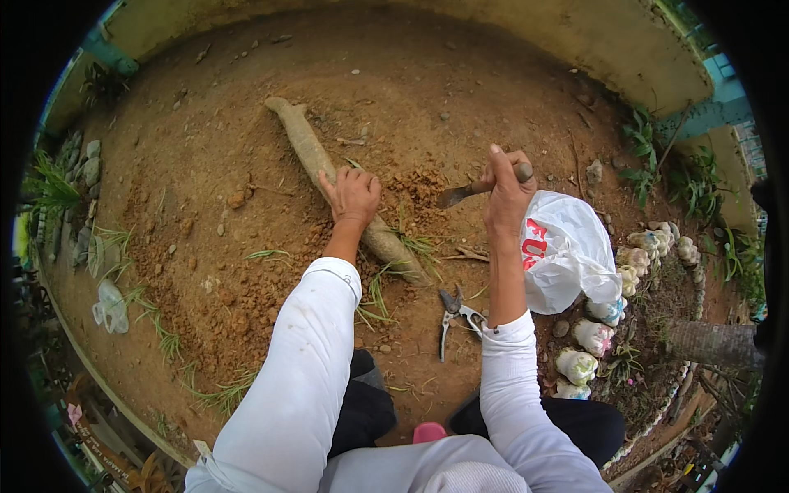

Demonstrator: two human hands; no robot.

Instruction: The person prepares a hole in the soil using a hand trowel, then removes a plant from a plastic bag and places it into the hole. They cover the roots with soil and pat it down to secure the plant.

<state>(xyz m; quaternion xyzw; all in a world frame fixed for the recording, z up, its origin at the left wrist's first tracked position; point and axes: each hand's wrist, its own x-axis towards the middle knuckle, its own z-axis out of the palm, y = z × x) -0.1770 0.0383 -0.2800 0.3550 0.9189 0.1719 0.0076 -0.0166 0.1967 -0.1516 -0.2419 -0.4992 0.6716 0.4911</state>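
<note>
My right hand (510, 185) grips the wooden handle of a hand trowel (455, 195). The blade points left, over a patch of loose, crumbly soil (419, 188). Across the middle of a thick, bare log (303, 138) lies my left hand (355, 194), palm down with its fingers spread. The log rests slantwise on the ground, and my left forearm and hand hide part of it. Below its near end are pruning shears (455, 317) with their handles apart, partly hidden by my right sleeve. Small grass plants (419, 243) lie beside the log.
A white plastic bag (567, 252) with red print sits right of my right wrist. Painted plastic bottles (593, 336) edge a bed near a tree trunk (715, 343). Dug soil (234, 308) and grass tufts (228, 391) spread to the left, near a clear plastic bag (111, 308). A low wall (647, 55) curves behind.
</note>
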